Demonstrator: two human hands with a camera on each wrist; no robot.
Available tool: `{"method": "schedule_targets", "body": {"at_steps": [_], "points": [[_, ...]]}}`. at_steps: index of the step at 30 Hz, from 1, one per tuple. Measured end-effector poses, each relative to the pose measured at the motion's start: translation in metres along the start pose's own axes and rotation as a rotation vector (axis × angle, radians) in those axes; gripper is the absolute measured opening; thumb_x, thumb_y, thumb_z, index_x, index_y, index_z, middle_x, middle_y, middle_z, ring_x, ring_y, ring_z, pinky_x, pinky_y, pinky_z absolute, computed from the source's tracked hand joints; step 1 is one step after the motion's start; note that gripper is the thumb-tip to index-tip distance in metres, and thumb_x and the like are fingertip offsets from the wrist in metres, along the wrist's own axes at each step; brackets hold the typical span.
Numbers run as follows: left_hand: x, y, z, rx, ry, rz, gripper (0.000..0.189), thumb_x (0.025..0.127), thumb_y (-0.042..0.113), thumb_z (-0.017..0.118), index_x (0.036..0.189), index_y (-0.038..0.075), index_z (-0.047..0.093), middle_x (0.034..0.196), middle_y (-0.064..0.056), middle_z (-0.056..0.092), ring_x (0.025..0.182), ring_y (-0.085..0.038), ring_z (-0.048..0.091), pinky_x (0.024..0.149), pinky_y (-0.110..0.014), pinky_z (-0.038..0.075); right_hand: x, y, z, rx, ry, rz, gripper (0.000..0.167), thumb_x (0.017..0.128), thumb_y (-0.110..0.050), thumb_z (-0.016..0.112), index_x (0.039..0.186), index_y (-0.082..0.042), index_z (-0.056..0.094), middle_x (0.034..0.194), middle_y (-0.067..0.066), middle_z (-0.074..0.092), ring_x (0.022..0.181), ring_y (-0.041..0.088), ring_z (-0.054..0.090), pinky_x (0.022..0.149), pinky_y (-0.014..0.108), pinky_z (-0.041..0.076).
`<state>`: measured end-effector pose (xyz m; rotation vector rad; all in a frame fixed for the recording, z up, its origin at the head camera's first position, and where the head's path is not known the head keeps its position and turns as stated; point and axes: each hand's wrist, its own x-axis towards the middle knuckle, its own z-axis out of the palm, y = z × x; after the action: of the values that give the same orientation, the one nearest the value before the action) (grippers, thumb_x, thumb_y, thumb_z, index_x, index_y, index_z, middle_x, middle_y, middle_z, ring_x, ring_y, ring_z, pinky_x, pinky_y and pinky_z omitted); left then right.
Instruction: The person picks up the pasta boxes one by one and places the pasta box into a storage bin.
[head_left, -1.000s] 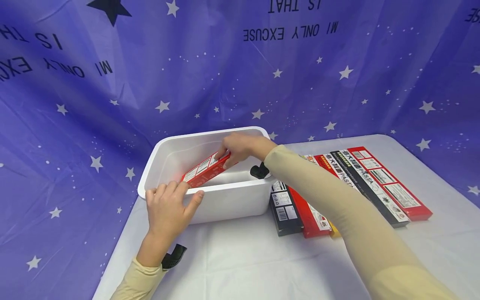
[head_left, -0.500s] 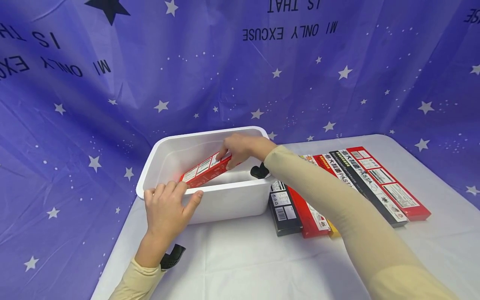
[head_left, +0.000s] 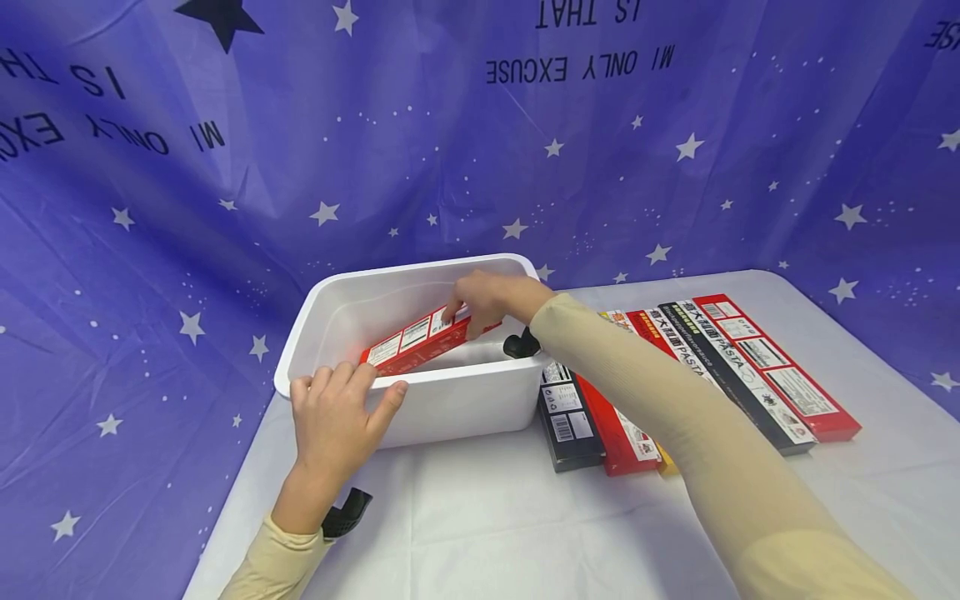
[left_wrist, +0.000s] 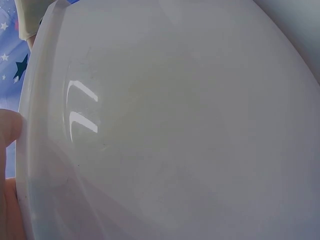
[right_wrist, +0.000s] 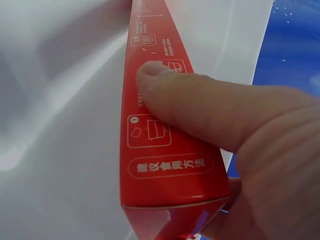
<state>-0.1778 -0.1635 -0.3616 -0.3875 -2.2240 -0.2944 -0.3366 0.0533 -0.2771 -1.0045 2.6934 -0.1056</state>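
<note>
A long red pasta box (head_left: 416, 340) lies slanted inside a white plastic bin (head_left: 457, 408). My right hand (head_left: 487, 298) reaches over the bin's right side and grips the box near its right end. In the right wrist view the thumb presses the red side of the box (right_wrist: 160, 125), while the other fingers are mostly hidden behind it. My left hand (head_left: 333, 417) holds the front rim of the bin near its left corner, fingers over the edge and thumb along the outside. The left wrist view is filled by the bin's outer wall (left_wrist: 175, 125).
Right of the bin, several pasta boxes lie side by side on the white-covered table (head_left: 480, 525): a black box (head_left: 573, 425), a red box (head_left: 626, 433), another black box (head_left: 738, 371) and a red box (head_left: 780, 367) among them. A purple starry curtain (head_left: 420, 150) hangs behind.
My right hand and the right end of the red pasta box have shifted slightly right and the box lies a little flatter in the bin. The left hand stays on the rim.
</note>
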Motion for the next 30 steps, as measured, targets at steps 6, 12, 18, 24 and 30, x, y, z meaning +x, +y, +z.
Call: {"method": "schedule_targets", "body": {"at_steps": [6,12,18,24,30], "points": [[-0.001,-0.001,0.001,0.001,-0.008,-0.002,0.07,0.099,0.066,0.037,0.083,0.003,0.062,0.072,-0.017,0.059,0.066,-0.039,0.05,0.068,-0.052,0.03,0.0,0.0,0.0,0.003,0.011,0.018,0.055,0.085,-0.004,0.077,0.137,-0.02,0.066,0.141,0.004,0.065,0.126,0.023,0.059,0.109,0.035,0.046],[0.0,0.0,0.0,-0.003,0.004,0.005,0.075,0.101,0.069,0.029,0.081,0.004,0.06,0.069,-0.015,0.056,0.064,-0.038,0.049,0.068,-0.051,0.03,0.001,0.002,0.0,0.004,0.045,0.022,0.054,0.088,0.001,0.072,0.138,-0.017,0.065,0.145,0.004,0.062,0.137,0.025,0.056,0.112,0.037,0.045],[0.0,0.0,-0.001,-0.006,-0.001,0.003,0.076,0.101,0.07,0.028,0.081,0.005,0.06,0.07,-0.015,0.056,0.065,-0.038,0.049,0.068,-0.051,0.03,0.002,0.002,0.0,-0.004,0.049,0.015,0.053,0.088,-0.002,0.073,0.138,-0.017,0.065,0.145,0.003,0.062,0.138,0.025,0.055,0.113,0.037,0.045],[0.0,0.0,0.0,-0.003,0.004,0.003,0.077,0.101,0.071,0.027,0.08,0.005,0.06,0.068,-0.015,0.055,0.064,-0.038,0.049,0.068,-0.05,0.03,-0.001,0.002,-0.005,0.002,0.047,-0.001,0.051,0.09,-0.006,0.073,0.139,-0.014,0.063,0.146,0.004,0.062,0.142,0.025,0.052,0.117,0.038,0.041],[0.0,-0.001,0.0,-0.002,-0.006,0.0,0.076,0.101,0.071,0.027,0.079,0.005,0.059,0.068,-0.015,0.054,0.064,-0.038,0.049,0.068,-0.051,0.03,-0.023,0.008,-0.024,0.002,0.062,0.045,0.052,0.092,-0.019,0.074,0.143,-0.018,0.061,0.149,0.003,0.059,0.145,0.026,0.047,0.118,0.044,0.039]]}}
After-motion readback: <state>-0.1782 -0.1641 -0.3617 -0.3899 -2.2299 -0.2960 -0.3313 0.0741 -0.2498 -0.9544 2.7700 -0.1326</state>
